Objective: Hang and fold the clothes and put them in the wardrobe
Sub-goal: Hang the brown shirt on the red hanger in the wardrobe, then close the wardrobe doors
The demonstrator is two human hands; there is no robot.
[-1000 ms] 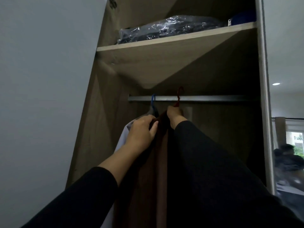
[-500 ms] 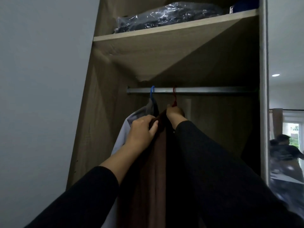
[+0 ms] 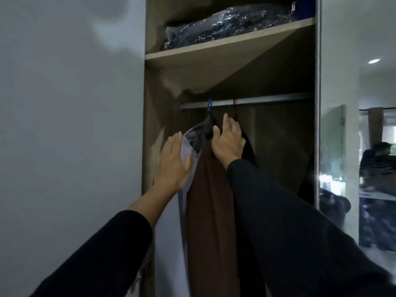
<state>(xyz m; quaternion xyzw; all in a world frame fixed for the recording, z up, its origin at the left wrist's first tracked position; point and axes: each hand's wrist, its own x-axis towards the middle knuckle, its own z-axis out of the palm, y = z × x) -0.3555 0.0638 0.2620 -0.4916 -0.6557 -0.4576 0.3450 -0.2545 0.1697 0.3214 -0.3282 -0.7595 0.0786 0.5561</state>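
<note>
The wardrobe (image 3: 317,146) stood open in the middle of the frame, a tall wooden box with one shelf (image 3: 225,45) across its upper part. On that shelf lay a dark bundle wrapped in clear plastic (image 3: 225,24), stretched left to right, and a blue item (image 3: 304,7) sat at the shelf's far right end. Below the shelf a metal rail (image 3: 267,100) ran crosswise. Two hooks were over it: a blue hanger (image 3: 209,105) carrying a pale grey garment (image 3: 188,151), and just to the right a red hanger (image 3: 235,103) carrying a brown garment (image 3: 210,200). Both garments hung straight down, their long axes upright, side by side and touching, running out of the bottom of the frame.

The left hand (image 3: 174,166) was spread flat with straight fingers against the pale grey garment's shoulder, at centre left. The right hand (image 3: 229,140) was up at the brown garment's top, beneath the red hook, fingers curled over the cloth and holding it. Both arms wore black sleeves (image 3: 289,221).

A plain grey wall (image 3: 70,103) filled the left of the frame. At the right edge a mirrored panel (image 3: 332,168) and a lit room showed, with a ceiling light (image 3: 374,60), a curtain (image 3: 376,127) and a blurred person (image 3: 377,159).
</note>
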